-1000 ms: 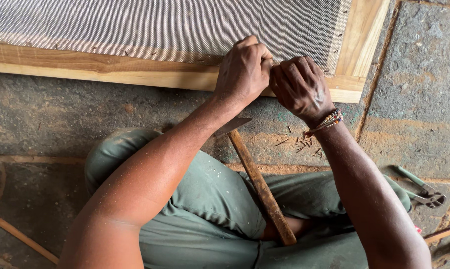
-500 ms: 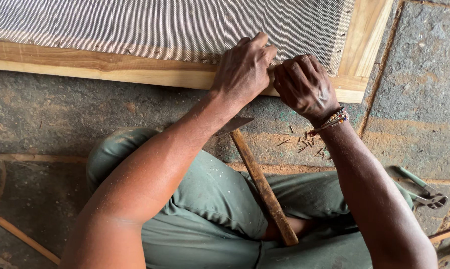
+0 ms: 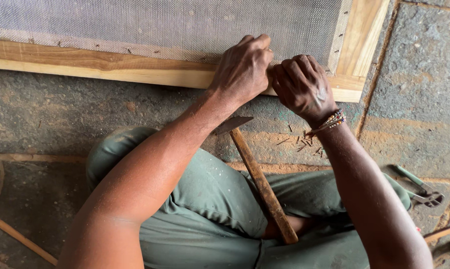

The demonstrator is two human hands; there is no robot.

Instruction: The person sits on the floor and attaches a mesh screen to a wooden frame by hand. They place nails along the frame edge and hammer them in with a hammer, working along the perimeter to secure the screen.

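- I am curling my left hand (image 3: 242, 69) and right hand (image 3: 300, 84) into loose fists, knuckles touching, and pressing both on the frame's (image 3: 100, 65) lower rail; I cannot tell whether my fingers are pinching anything.
- My fingertips are resting at the edge of the mesh (image 3: 160, 25) lying over the frame.
- A hammer (image 3: 257, 174) is lying across my lap, head towards the frame.
- Nails (image 3: 302, 142) are lying scattered on the stone floor (image 3: 56, 114) beneath my right wrist.
- Pliers (image 3: 419, 187) are lying on the floor to my right.
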